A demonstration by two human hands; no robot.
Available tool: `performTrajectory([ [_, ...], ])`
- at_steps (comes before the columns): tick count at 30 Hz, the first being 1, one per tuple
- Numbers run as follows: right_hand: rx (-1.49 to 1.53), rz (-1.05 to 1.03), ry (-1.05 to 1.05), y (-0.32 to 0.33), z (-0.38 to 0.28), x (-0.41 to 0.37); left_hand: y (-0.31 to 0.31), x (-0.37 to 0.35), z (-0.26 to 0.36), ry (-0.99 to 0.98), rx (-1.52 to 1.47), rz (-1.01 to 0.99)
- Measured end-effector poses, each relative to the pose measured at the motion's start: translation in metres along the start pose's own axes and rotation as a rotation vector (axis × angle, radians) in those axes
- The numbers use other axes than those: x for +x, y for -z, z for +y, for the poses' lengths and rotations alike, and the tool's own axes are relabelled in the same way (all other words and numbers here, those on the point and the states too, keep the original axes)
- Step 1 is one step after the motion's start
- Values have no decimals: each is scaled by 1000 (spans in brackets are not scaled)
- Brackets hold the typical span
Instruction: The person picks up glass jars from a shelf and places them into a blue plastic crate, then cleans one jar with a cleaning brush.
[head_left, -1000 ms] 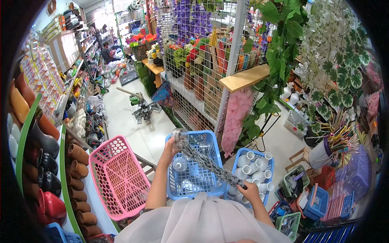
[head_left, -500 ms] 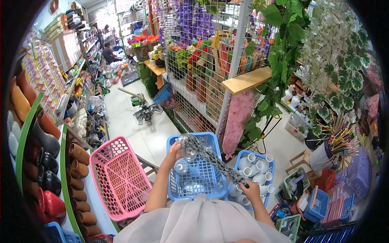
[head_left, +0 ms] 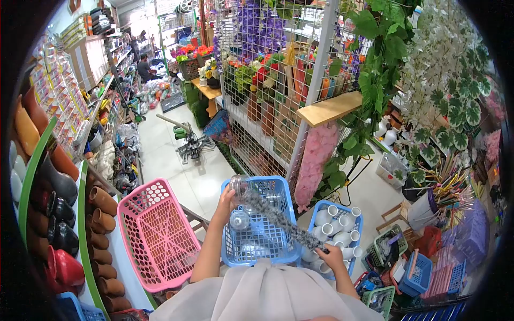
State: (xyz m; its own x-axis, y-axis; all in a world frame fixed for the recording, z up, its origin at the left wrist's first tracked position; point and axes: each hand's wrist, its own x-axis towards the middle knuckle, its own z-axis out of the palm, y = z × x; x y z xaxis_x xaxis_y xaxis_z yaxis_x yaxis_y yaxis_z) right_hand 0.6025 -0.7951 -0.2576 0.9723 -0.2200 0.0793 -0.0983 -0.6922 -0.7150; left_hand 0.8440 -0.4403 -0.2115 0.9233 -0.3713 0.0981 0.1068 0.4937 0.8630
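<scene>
My left hand (head_left: 225, 202) is wrapped round a clear glass jar (head_left: 239, 185), tilted over the far left corner of a blue plastic basket (head_left: 294, 235). In my right hand (head_left: 334, 258) is the handle end of a fluffy grey duster (head_left: 279, 218). The duster slants across the basket, and its far end reaches the jar; blur hides whether they touch. Another clear glass vessel (head_left: 239, 220) lies inside the basket below my left hand, with more clear glass near the bottom. To the right, a smaller blue basket (head_left: 360, 224) holds several white vases (head_left: 324, 216).
A pink basket (head_left: 122, 224) stands on the left, beside shelves of terracotta pots (head_left: 104, 220). Ahead is a wire mesh rack (head_left: 262, 101) with artificial flowers. A metal stand (head_left: 190, 145) is on the tiled floor. A person (head_left: 144, 68) sits far back.
The duster has shifted slightly down at my right hand and is blurred by motion. My left hand and the jar have moved slightly left and up.
</scene>
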Motion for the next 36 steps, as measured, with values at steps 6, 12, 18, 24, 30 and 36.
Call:
performTrajectory([
  [6, 102, 50, -28, 1, -10, 19, -12, -15, 7, 162, 460, 43],
  [12, -9, 26, 51, 7, -8, 34, -17, -27, 23, 68, 898, -94],
  [18, -83, -33, 105, 7, -6, 26, -19, -30, 30, 95, 736, -237],
  [24, -19, 32, 53, -3, -4, 26, -10, -34, 18, 24, 349, -232],
  [30, 147, 8, 31, -9, -14, 24, -19, -37, 27, 68, -119, -229],
  [36, 165, -86, -64, -17, -26, 21, -20, -42, 23, -55, -490, -94],
])
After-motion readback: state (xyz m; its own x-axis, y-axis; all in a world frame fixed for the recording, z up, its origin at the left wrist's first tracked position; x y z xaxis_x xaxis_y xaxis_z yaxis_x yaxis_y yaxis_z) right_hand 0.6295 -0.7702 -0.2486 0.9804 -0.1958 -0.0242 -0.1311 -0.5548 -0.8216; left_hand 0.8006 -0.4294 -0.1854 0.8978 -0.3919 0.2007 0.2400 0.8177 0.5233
